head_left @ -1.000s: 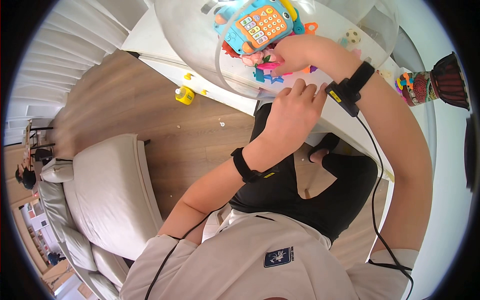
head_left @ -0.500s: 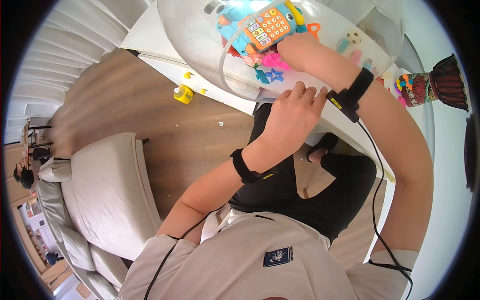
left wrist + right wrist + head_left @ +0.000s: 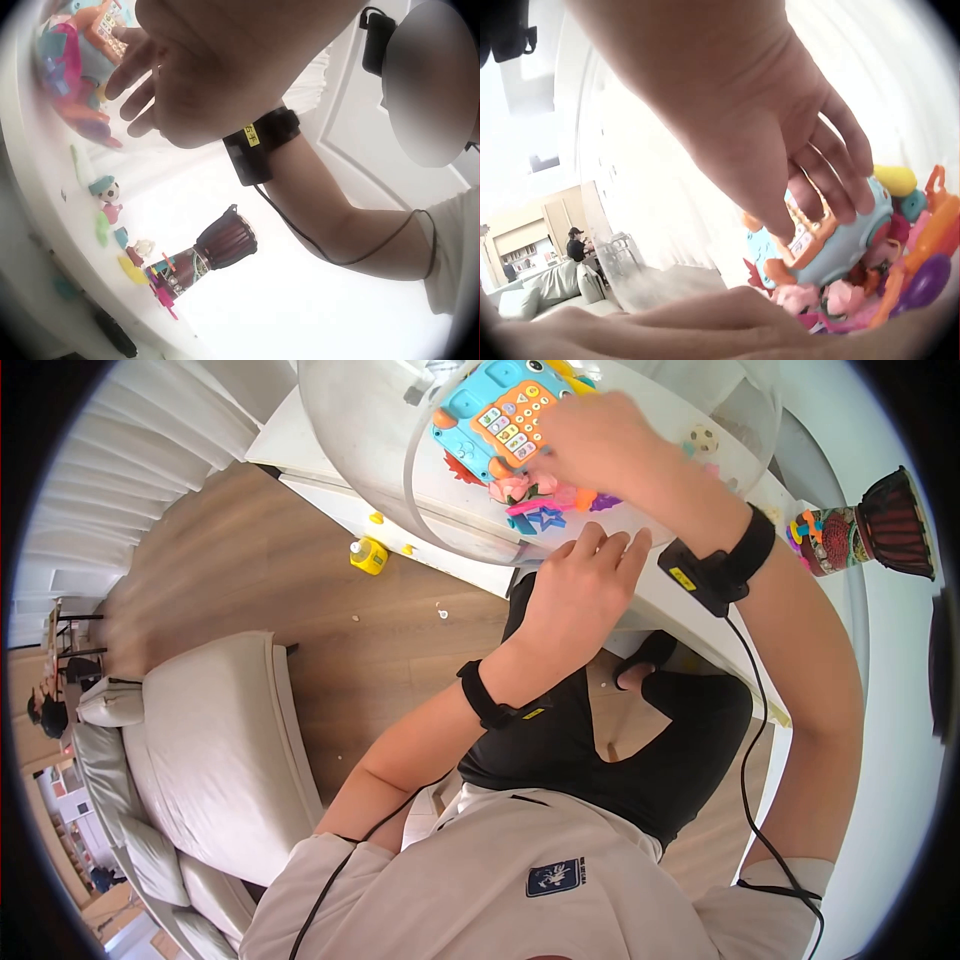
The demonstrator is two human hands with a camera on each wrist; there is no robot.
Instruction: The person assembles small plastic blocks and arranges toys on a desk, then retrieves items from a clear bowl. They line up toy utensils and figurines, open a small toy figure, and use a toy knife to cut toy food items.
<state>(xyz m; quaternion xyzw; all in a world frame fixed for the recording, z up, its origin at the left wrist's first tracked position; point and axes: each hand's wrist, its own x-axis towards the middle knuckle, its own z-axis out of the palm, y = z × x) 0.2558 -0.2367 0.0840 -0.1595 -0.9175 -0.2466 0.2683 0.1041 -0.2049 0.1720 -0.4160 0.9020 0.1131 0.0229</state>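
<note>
Left hand: nearest the wearer, at the near side of the toy phone, by the edge of the clear tub. Fingers loosely bent; can't tell if they touch the tub.

Right hand: apart from the left, above the toy phone. Fingers spread and slightly bent, tips at the keypad. No grip visible; contact not certain.

Just off the toy phone's near edge: blue star, pink flowers, purple toy.

Toy phone: in the clear tub on the white tabletop. Light blue body, rounded, orange keypad facing up with white keys, orange knobs at the corners, a round eye at one end. Yellow part beside the eye end.

Right of the toy phone: toy ball, then drum well apart.

Left of the toy phone, down on the wood floor: yellow bottle. Further left, pale sofa.
</note>
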